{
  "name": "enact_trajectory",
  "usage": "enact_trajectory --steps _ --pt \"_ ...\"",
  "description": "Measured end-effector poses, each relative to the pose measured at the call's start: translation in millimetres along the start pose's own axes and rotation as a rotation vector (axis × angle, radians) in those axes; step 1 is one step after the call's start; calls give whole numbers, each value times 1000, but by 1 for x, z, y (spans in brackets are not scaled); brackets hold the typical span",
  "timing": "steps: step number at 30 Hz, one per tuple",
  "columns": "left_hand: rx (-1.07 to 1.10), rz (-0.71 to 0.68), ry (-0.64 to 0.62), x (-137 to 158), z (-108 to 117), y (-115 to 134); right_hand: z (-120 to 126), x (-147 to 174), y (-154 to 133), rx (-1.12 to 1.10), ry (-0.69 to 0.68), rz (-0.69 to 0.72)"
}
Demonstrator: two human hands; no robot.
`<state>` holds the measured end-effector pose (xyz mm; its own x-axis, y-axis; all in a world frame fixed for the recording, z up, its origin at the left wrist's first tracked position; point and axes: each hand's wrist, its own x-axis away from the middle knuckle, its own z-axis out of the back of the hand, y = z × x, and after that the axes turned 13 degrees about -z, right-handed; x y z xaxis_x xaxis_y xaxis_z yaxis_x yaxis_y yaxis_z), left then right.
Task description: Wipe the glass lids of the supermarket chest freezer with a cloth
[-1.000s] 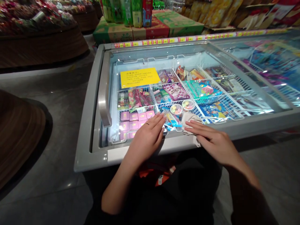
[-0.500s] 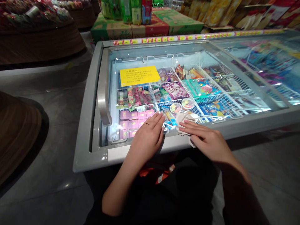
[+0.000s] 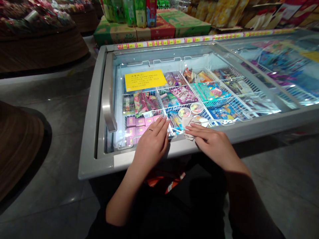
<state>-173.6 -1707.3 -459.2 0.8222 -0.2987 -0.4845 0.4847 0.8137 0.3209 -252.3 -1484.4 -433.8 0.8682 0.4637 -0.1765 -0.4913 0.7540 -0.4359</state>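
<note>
A chest freezer [image 3: 139,157] with a sliding glass lid stands right before me. My left hand [image 3: 153,137] lies flat on the near edge of the glass, fingers stretched and close together, over the pink boxes [image 3: 140,121]. With its fingers on a crumpled pale cloth [image 3: 190,122], my right hand [image 3: 210,137] presses it against the glass near the front rim. Two round cups [image 3: 184,112] show beneath the glass just beyond the cloth. Wire baskets under the lid hold bagged and wrapped frozen goods [image 3: 184,94].
A yellow notice [image 3: 145,80] is on the lid, and a metal handle [image 3: 108,113] runs along its left side. Price tags [image 3: 174,41] line the back rim. Behind stand cartons [image 3: 154,32] and green bottles [image 3: 129,13]. Round wooden display stands [image 3: 37,49] are at the left.
My right hand has shifted slightly left with the cloth along the glass. My left hand stays flat on the front edge. The whole view has moved a little.
</note>
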Motion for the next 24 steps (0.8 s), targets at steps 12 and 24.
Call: enact_trajectory --steps 12,24 --pt "-128 17 -23 33 30 -20 5 5 8 60 23 40" --pt "-117 123 -46 37 24 -18 -5 1 -7 6 -9 138"
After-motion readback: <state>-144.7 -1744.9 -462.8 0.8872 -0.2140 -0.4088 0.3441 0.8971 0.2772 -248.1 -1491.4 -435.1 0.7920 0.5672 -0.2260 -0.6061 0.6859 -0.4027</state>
